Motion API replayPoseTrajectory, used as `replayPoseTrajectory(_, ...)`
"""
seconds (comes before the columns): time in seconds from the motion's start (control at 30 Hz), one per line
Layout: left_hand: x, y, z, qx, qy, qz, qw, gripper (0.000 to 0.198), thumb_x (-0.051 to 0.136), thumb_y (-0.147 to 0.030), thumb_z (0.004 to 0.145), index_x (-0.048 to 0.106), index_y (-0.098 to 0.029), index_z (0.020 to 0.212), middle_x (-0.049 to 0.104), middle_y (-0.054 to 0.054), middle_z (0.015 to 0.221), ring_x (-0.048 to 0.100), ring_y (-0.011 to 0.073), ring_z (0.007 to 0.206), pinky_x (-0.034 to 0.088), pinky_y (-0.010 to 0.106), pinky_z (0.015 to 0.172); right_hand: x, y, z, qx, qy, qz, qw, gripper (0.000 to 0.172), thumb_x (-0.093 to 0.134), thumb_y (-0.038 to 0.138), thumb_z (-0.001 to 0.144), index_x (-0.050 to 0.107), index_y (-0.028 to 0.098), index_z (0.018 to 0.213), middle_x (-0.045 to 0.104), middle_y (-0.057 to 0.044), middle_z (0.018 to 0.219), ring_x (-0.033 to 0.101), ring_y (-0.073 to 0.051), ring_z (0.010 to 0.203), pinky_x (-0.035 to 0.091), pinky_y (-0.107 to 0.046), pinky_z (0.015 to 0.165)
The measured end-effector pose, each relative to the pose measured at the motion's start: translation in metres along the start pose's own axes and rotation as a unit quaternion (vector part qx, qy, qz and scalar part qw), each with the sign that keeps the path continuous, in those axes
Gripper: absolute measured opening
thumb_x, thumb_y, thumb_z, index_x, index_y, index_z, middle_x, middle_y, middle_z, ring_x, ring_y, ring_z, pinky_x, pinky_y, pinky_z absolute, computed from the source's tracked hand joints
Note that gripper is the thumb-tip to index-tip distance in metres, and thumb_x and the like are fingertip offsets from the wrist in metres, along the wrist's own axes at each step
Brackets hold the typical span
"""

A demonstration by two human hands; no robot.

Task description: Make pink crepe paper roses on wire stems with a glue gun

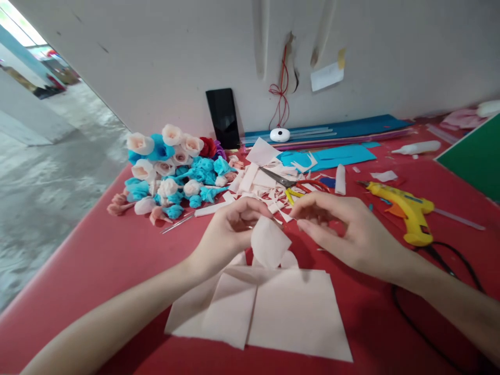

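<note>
Between the thumb and fingers of my left hand point(238, 221) is a pale pink crepe-paper petal point(270, 242), rounded on one side and pointed at the other. To its right, my right hand point(339, 226) is curled, thumb and index fingertips close together; anything between them is too small to make out. Below the hands lie pale pink crepe-paper sheets point(300, 312), overlapping, with more cut petals point(289, 259) at their upper edge. Just beyond my fingers, scissors point(289, 183) with red and yellow handles rest on paper scraps point(253, 179).
Paper flowers point(172, 166) in blue, pink and red are heaped at the left. A yellow glue gun point(410, 208) with a black cord lies right, near a white bottle point(417, 148). Blue paper point(332, 156) and a leaning phone point(222, 117) are at the back of the red table point(148, 265).
</note>
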State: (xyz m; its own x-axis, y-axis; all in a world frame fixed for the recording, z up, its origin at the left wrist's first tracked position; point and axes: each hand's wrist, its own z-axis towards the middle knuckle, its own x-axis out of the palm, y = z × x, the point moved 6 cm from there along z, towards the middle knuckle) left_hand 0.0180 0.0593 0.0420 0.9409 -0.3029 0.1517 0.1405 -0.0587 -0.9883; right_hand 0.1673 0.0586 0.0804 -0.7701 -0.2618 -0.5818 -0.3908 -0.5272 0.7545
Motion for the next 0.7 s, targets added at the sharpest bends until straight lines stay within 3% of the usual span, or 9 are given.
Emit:
replayPoseTrajectory(0.23,-0.003,-0.001,-0.001,0.01,-0.02,-0.066,0.998,0.019,0.074,-0.018,0.065,0.057,-0.016,0.073,0.062,-0.002,0.064,0.056,0.0059,0.049,0.044,0.011,0.041,0.004,0.006,-0.003,-0.015,0.024,0.004,1.0,0.031,0.061,0.015,0.072,0.054,0.018,0.102,0.056,0.003,0.077,0.045,-0.004,0.059,0.038,-0.012,0.048)
replayPoseTrajectory(0.5,-0.001,-0.01,-0.012,0.11,-0.036,0.027,0.993,0.019,0.072,-0.01,0.066,0.059,-0.018,0.078,0.066,0.001,0.076,0.063,0.0122,0.071,0.052,0.02,0.064,0.014,0.003,-0.004,-0.01,-0.007,0.0,1.0,0.021,0.061,0.01,0.067,0.057,0.017,0.087,0.056,0.004,0.069,0.041,-0.003,0.05,0.034,-0.014,0.045)
replayPoseTrajectory(0.6,0.001,-0.015,-0.019,0.149,-0.044,0.079,0.985,0.02,0.071,-0.01,0.067,0.059,-0.019,0.081,0.066,0.003,0.081,0.064,0.0159,0.079,0.052,0.029,0.075,0.016,0.003,-0.006,-0.017,-0.02,0.001,1.0,0.021,0.057,0.005,0.067,0.057,0.017,0.084,0.057,0.005,0.069,0.041,-0.003,0.051,0.035,-0.014,0.047)
replayPoseTrajectory(0.7,0.003,-0.023,-0.022,0.183,-0.036,0.112,0.976,0.02,0.07,-0.009,0.069,0.061,-0.02,0.084,0.067,0.002,0.082,0.063,0.0163,0.083,0.051,0.03,0.079,0.014,0.005,-0.007,-0.034,-0.034,0.001,0.999,0.018,0.053,0.003,0.067,0.056,0.017,0.079,0.058,0.004,0.069,0.043,-0.003,0.052,0.037,-0.014,0.049)
